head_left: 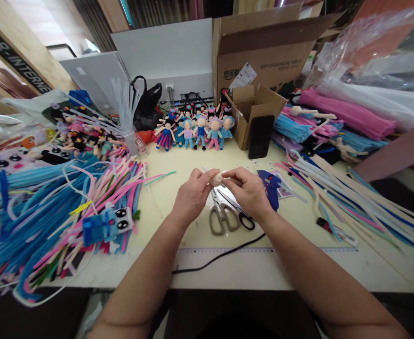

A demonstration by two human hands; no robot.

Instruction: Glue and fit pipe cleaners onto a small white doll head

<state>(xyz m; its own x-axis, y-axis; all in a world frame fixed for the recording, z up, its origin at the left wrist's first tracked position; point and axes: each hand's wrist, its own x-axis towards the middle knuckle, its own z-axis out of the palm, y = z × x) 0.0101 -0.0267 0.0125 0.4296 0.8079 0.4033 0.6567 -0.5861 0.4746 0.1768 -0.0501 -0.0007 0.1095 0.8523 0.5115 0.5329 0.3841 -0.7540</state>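
Observation:
Over the middle of the table, my left hand pinches a small cream-coloured fuzzy ball, which looks like coiled pipe cleaner. The fingertips of my right hand close on the ball's other side. Fingers cover much of it. Just below lie grey-handled scissors, handles toward me, and a smaller black-handled pair partly under my right hand. A dark blue glue gun rests right of that hand, partly hidden by it.
Bundles of coloured pipe cleaners cover the left side, more strips the right. Finished dolls stand at the back beside a small open carton with a black phone leaning on it. A black cord crosses the printed ruler.

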